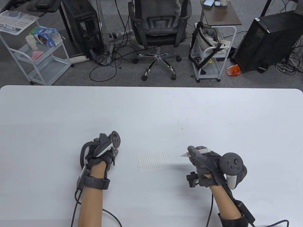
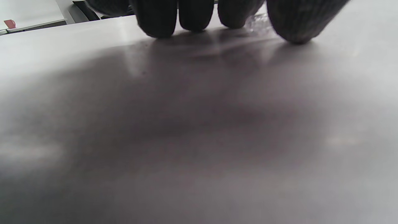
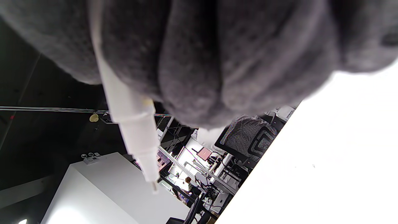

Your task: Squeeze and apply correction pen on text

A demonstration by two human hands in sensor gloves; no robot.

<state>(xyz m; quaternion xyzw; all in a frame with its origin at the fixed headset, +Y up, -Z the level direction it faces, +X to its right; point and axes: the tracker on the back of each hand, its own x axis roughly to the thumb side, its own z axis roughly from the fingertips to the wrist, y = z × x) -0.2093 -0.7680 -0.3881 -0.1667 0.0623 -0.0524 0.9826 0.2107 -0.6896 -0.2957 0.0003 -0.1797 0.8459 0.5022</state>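
Correction pen (image 1: 198, 151): white, slim barrel, tapered nozzle uncapped, tip pointing left toward the paper. Text sheet (image 1: 153, 161): small white slip with printed lines, flat on desk (image 1: 151, 108), just left of the pen tip.

A white table (image 1: 151, 108) carries a small sheet of lined text (image 1: 153, 161); just left of that sheet, the left hand (image 1: 100, 153) rests on the tabletop, fingertips (image 2: 192, 18) down
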